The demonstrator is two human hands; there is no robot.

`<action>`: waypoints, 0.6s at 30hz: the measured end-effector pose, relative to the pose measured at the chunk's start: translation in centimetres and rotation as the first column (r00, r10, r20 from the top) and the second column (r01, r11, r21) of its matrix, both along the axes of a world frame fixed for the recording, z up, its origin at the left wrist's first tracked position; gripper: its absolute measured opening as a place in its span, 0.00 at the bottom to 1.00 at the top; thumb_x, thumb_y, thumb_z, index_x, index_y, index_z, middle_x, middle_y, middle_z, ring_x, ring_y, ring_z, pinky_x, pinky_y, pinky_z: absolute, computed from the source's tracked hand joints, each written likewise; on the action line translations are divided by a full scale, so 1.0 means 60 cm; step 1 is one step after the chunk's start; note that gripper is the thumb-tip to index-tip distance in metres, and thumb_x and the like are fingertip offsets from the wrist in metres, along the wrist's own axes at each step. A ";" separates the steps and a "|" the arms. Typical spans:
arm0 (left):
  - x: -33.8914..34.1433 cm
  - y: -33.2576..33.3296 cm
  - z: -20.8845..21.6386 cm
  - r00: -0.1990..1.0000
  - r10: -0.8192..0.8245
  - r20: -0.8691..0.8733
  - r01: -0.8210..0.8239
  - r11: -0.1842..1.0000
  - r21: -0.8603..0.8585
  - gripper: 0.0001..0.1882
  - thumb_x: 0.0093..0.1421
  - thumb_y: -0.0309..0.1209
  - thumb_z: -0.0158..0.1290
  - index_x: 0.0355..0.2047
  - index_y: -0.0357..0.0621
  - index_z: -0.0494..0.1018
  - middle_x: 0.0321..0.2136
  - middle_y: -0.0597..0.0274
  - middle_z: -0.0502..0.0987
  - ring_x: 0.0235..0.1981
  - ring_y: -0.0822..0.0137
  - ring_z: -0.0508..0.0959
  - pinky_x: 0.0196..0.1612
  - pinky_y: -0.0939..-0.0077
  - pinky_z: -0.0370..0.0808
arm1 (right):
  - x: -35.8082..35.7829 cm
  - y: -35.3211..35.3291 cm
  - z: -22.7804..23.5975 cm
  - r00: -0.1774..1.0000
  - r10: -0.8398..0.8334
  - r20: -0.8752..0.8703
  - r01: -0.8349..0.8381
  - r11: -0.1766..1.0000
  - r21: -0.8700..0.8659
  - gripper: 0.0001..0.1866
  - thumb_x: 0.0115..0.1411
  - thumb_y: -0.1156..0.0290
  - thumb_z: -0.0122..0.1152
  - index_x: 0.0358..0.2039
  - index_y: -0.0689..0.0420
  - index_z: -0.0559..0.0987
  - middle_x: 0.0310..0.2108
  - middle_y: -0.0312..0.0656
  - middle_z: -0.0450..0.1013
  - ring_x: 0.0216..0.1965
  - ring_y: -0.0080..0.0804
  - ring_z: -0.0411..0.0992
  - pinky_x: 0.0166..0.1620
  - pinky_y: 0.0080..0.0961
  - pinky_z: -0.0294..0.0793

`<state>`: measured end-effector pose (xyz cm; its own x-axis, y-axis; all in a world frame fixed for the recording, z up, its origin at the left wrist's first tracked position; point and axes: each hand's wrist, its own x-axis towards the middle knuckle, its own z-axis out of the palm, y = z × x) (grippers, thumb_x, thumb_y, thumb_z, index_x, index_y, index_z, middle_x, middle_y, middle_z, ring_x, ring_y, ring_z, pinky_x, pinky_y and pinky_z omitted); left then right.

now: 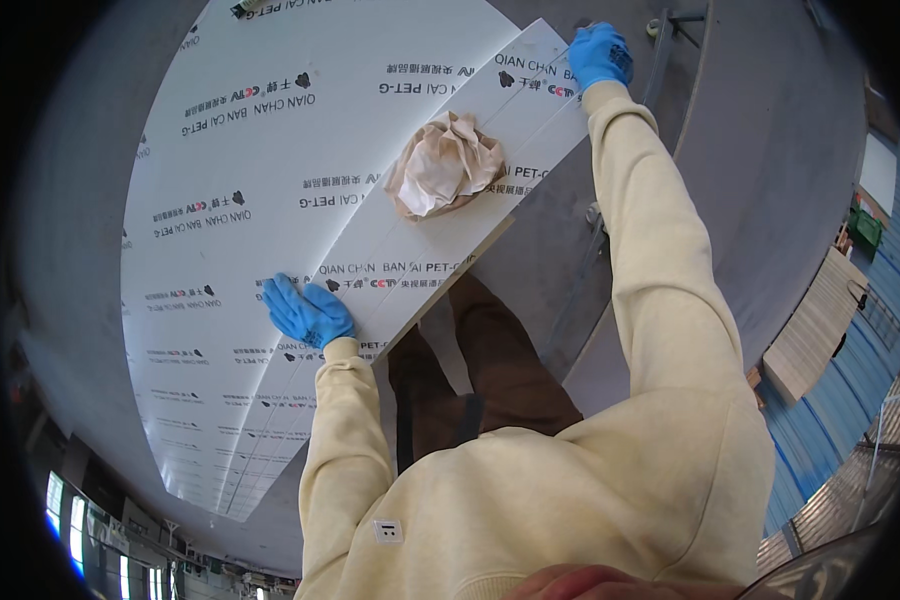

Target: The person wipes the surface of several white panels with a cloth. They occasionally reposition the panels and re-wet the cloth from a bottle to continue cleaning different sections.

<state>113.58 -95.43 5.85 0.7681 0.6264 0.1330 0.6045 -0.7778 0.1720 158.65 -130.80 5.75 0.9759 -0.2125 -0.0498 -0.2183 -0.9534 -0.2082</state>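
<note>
A long, narrow white board [400, 245] in printed protective film lies slantwise on top of a wide white sheet [270, 150] with similar film. My left hand [308, 312], in a blue glove, rests flat on the narrow board near its left edge, fingers stretched out. At the board's far right end, my blue-gloved right hand [600, 55] has its fingers curled. A small bit of something greyish shows by those fingertips, too little to name. Between the hands, a crumpled piece of brownish and white paper [445, 165] sits on the narrow board.
Metal stand legs [662, 60] rise beyond my right hand on the grey floor [770, 150]. Farther right lie a pale ribbed panel [813, 325] and a green container [863, 232] near a blue wall [820, 440]. A small dark item [244, 8] sits on the sheet's far edge.
</note>
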 end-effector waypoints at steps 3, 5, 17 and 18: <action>0.003 0.001 -0.005 1.000 -0.003 0.027 0.003 1.000 0.021 0.30 0.72 0.44 0.40 0.66 0.38 0.67 0.67 0.46 0.67 0.70 0.45 0.63 0.72 0.47 0.54 | 0.017 -0.087 0.014 0.987 -0.119 -0.110 0.102 0.983 -0.151 0.18 0.62 0.57 0.57 0.46 0.52 0.84 0.50 0.53 0.79 0.53 0.54 0.77 0.54 0.47 0.78; -0.001 -0.001 -0.006 0.999 -0.006 0.034 0.005 1.000 0.020 0.29 0.72 0.44 0.41 0.65 0.38 0.68 0.67 0.45 0.67 0.69 0.44 0.64 0.71 0.47 0.54 | 0.017 -0.182 0.024 0.951 -0.231 -0.206 0.188 0.960 -0.209 0.22 0.62 0.56 0.57 0.53 0.51 0.81 0.55 0.53 0.77 0.58 0.54 0.74 0.58 0.49 0.74; 0.003 0.000 -0.002 1.000 0.023 -0.019 -0.023 1.000 -0.004 0.29 0.71 0.43 0.41 0.66 0.38 0.67 0.68 0.45 0.66 0.70 0.43 0.62 0.72 0.46 0.53 | -0.347 0.182 0.139 0.564 0.797 0.216 -0.824 0.562 0.076 0.30 0.47 0.50 0.75 0.50 0.49 0.81 0.58 0.47 0.71 0.58 0.50 0.69 0.57 0.54 0.69; 0.004 0.000 -0.003 1.000 0.018 -0.014 -0.018 1.000 -0.003 0.29 0.71 0.43 0.41 0.66 0.38 0.67 0.68 0.45 0.66 0.70 0.43 0.62 0.72 0.46 0.53 | -0.380 0.215 0.134 0.554 0.805 0.212 -0.830 0.555 0.059 0.27 0.48 0.52 0.74 0.49 0.46 0.81 0.58 0.46 0.71 0.58 0.49 0.69 0.56 0.54 0.70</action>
